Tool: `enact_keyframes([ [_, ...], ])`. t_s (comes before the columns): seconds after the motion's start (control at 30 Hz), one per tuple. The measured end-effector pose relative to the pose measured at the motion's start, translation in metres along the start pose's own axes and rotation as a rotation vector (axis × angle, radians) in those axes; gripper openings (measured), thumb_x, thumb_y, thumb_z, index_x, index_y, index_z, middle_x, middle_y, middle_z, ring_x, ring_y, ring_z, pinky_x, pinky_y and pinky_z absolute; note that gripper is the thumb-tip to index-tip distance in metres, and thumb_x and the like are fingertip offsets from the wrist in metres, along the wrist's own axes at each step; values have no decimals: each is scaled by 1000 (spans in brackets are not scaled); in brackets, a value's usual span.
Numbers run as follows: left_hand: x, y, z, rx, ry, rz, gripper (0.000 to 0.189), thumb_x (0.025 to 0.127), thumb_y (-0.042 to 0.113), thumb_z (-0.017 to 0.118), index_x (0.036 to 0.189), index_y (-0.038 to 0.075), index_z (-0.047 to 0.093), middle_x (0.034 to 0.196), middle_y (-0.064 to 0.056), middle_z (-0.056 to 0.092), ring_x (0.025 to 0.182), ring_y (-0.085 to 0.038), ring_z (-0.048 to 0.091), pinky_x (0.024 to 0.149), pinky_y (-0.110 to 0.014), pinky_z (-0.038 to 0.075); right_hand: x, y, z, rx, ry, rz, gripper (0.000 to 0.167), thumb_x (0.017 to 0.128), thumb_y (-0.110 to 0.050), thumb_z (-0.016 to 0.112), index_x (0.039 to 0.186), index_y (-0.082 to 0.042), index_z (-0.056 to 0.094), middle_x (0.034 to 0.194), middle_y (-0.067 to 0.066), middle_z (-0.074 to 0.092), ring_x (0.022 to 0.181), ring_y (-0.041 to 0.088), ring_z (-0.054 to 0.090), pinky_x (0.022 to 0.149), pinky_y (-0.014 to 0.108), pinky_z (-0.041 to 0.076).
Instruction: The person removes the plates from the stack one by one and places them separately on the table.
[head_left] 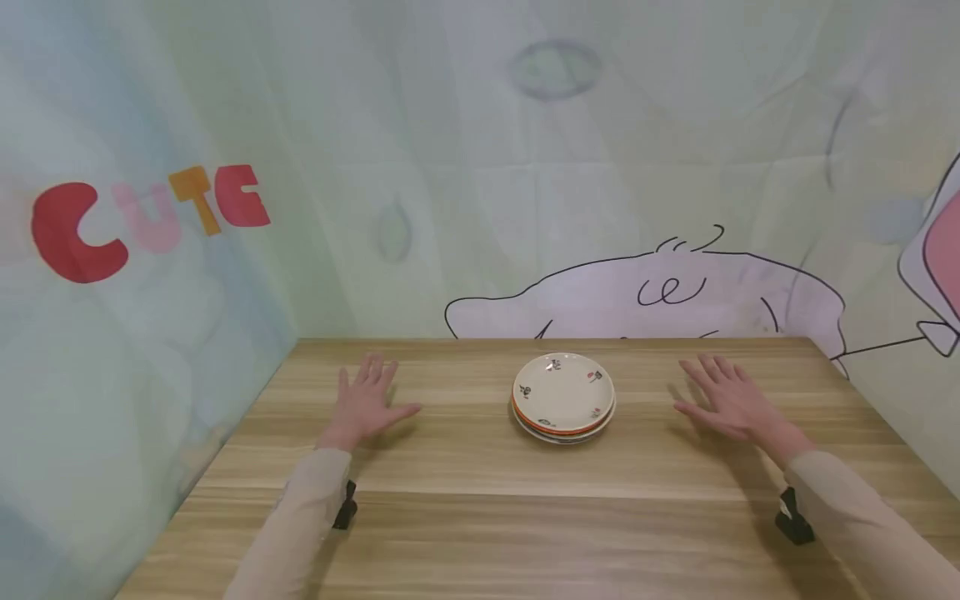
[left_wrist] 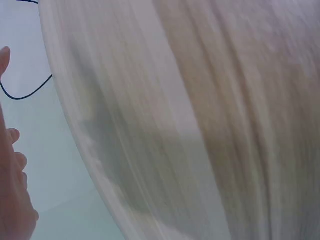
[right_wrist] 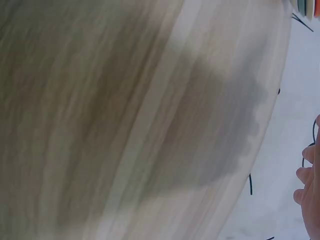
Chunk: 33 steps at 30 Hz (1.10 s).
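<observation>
A stack of round plates (head_left: 564,392) sits toward the back middle of the wooden table. The top one is cream with small printed motifs near its rim, and an orange edge and a pale one show beneath. To the left of the stack, my left hand (head_left: 363,406) hovers over the wood with fingers spread, holding nothing. On the other side my right hand (head_left: 723,397) is held likewise, fingers spread and apart from the plates. In the right wrist view, the stacked plate edges (right_wrist: 309,7) peek in at the top corner. Both hands cast shadows on the tabletop.
The wood-grain table (head_left: 480,533) reaches back to a printed cloth backdrop (head_left: 420,167) with coloured letters on the left and a line-drawn figure behind the plates. Dark wrist devices (head_left: 793,518) hang under both sleeves.
</observation>
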<state>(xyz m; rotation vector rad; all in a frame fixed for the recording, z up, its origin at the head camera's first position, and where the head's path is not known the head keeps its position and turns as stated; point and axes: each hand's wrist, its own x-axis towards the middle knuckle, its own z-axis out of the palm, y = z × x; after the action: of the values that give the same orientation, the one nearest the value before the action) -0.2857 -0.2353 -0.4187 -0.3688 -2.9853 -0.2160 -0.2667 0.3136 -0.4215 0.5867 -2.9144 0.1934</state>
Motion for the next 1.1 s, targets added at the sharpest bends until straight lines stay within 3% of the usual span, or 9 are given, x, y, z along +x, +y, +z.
enact_keyframes([
  [0.73, 8, 30, 4, -102, 29, 45, 90, 79, 61, 52, 141, 0, 27, 147, -22, 17, 136, -35, 9, 107, -58, -2, 13, -22, 0, 46, 42, -64, 71, 89, -44, 49, 138, 3, 29, 140, 33, 22, 126, 50, 23, 103, 63, 15],
  [1.1, 11, 51, 3, -168, 52, 81, 90, 79, 59, 54, 141, 1, 26, 147, -19, 22, 136, -34, 13, 108, -58, 1, 20, -35, 2, 157, 19, -57, 73, 89, -43, 49, 140, 3, 24, 140, 32, 23, 127, 48, 23, 104, 60, 16],
])
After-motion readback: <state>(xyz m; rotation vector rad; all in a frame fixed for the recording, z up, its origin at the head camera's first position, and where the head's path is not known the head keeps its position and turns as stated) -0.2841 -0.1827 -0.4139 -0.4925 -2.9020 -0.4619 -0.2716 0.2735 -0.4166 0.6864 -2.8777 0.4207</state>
